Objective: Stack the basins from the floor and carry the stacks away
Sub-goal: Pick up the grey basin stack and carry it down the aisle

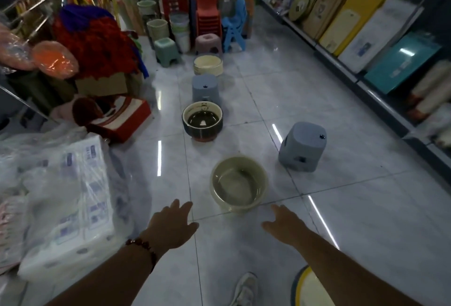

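Note:
A pale green basin (239, 183) stands on the tiled floor just ahead of me. Farther down the aisle sits a dark basin stack (202, 121) with a reddish base, and beyond it a cream basin stack (208, 64). My left hand (173, 224) is stretched forward with straight fingers, left of the green basin and apart from it. My right hand (284, 220) reaches out on the basin's right side, fingers straight, holding nothing. The rim of a yellow and blue basin (303, 288) shows at the bottom edge under my right arm.
Two grey plastic stools (302, 147) (205, 87) stand in the aisle, one to the right, one between the basin stacks. Wrapped tissue packs (70, 198) and a red box (122, 120) crowd the left. Shelves of boxed goods (366, 32) line the right. My shoe (245, 288) is below.

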